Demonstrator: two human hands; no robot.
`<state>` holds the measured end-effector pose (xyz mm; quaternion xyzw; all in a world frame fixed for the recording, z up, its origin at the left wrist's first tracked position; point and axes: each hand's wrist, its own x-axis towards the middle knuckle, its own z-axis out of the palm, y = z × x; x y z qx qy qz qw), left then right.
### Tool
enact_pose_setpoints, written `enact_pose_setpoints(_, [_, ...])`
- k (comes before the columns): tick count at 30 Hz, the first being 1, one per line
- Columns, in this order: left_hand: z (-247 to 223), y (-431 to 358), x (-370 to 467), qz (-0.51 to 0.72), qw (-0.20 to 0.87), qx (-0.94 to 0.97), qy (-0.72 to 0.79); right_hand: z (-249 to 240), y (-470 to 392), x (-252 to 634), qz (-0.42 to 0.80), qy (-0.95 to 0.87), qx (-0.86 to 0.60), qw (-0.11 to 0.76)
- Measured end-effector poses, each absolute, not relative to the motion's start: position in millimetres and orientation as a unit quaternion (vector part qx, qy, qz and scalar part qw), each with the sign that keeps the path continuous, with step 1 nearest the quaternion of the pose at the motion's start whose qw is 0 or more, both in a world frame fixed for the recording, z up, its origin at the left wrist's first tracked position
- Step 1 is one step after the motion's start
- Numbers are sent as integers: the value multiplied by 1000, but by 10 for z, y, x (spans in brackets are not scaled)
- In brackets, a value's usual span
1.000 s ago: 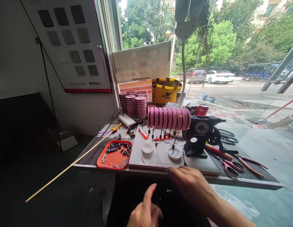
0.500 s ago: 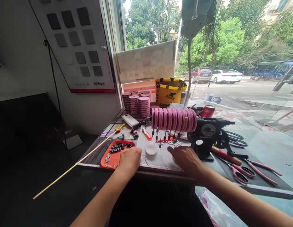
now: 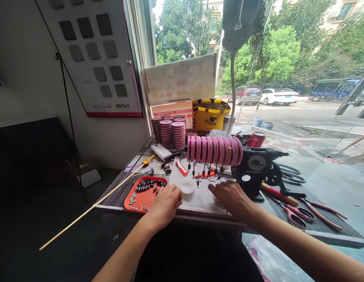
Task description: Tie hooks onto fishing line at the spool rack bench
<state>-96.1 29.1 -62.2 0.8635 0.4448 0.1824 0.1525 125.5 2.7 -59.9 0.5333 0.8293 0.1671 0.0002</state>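
Note:
My left hand (image 3: 168, 203) is closed, fingers curled, at the right edge of a red tray (image 3: 145, 197) holding small black pieces and bluish ones. My right hand (image 3: 230, 197) is closed too, over the right side of the white work board (image 3: 196, 203); whatever either set of fingers pinches is hidden or too small to make out. Between them lies a round white disc (image 3: 187, 186). Behind, a row of pink spools (image 3: 215, 150) sits on a black crank winder (image 3: 256, 168), with thin lines and small black weights (image 3: 203, 173) hanging down. White beads (image 3: 215, 179) lie near my right hand.
Pink-handled scissors (image 3: 298, 216) and pliers (image 3: 325, 213) lie at the right. A long yellow stick (image 3: 94, 205) juts past the table's left edge. Stacked pink spools (image 3: 178, 135), a white phone (image 3: 161, 151), a yellow bag (image 3: 210, 117) and a red can (image 3: 256, 140) stand behind.
My left hand has moved right, off the tray's middle and closer to the white disc. My right hand stays almost in place. The view has shifted slightly.

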Motion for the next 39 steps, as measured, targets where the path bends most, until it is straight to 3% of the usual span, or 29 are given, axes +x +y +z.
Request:
enact_pose_setpoints(5, [-607,-18,-1044,246,317,805,437,-649,84,1281,190,831,522,-4])
enact_pose_setpoints(9, [-727,-260,-1073,336,542,637,432,-664,141,1311,211,837,504,-21])
enact_pose_setpoints(11, [-795,-352,-1105,368,585,573,440,-673,73,1309,225,846,482,-38])
enact_pose_setpoints(15, [-890,-498,-1236,415,579,516,475,-848,-347,1153,244,885,386,-97])
enact_pose_setpoints(17, [-921,-557,-1312,433,566,498,494,-1038,-603,967,228,907,278,-217])
enact_pose_setpoints(23, [-989,-690,-1460,471,531,473,521,-1513,-941,389,-52,882,276,-378])
enact_pose_setpoints(26, [-1009,-759,-1471,453,504,506,534,-1473,-948,354,-252,831,344,-358])
enact_pose_setpoints(29, [-1032,-829,-1421,411,481,569,526,-1370,-958,429,-361,776,392,-338])
enact_pose_setpoints(35, [-1104,-909,-1271,401,427,664,465,-1353,-1036,501,-417,712,433,-364])
enact_pose_setpoints(39, [-1138,-916,-1252,418,387,687,451,-1486,-1126,503,-390,663,481,-420])
